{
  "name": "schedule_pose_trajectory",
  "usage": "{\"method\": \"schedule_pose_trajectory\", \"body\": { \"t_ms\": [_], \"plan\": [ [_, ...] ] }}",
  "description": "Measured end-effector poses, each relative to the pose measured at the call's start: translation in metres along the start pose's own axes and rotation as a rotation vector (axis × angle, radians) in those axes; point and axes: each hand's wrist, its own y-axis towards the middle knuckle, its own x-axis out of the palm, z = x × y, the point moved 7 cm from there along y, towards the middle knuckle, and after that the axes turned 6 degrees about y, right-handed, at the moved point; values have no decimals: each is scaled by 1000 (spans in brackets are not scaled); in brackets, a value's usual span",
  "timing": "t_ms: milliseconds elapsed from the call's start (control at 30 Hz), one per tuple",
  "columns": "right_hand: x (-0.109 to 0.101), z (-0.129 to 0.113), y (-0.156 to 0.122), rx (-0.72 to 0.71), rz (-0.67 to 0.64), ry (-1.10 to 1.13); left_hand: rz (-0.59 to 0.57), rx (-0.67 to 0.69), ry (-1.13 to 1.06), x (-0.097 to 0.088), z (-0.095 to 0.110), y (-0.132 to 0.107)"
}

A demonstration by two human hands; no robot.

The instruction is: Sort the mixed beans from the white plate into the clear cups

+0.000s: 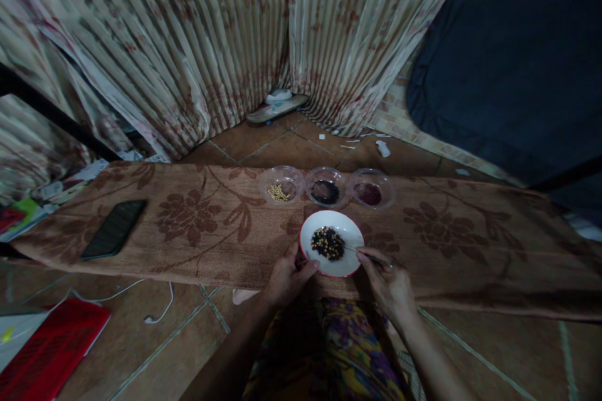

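Note:
A white bowl [309, 220] with a red rim sits near the bench's front edge, holding a mix of dark and yellowish beans [328, 244]. My left hand [289, 274] grips its left rim, thumb over the edge. In my right hand [388, 282], closed fingers hold a slim metal tool [376, 259], its tip reaching over the bowl toward the beans; its exact kind is hard to make out. Behind the bowl stand three clear plastic cups in a row: one with yellowish beans [278, 193], one with black beans [327, 192], one with dark red beans [368, 194].
A brown floral cloth [226, 250] covers the long narrow bench. A dark phone [114, 229] lies on its left part. Beyond are striped curtains [226, 44], a slipper [277, 109] and white scraps on the tiled floor. A red bag [61, 344] and white cable lie at lower left.

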Motion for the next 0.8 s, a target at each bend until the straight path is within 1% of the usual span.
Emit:
{"method": "schedule_pose_trajectory", "body": {
  "t_ms": [233,433,533,667,800],
  "plan": [
    [-2,0,-1,-63,4,-14,-15,0,-10,1,0,0],
    [-4,4,-4,-64,24,5,1,10,33,-1,-1,0],
    [-7,1,-1,-43,47,16,0,5,19,-1,1,0],
    [-13,-17,17,-58,82,57,-16,-8,-14,0,0,-1],
    [-12,-41,51,-126,154,118,4,-14,18,-1,-3,0]
  ]
}}
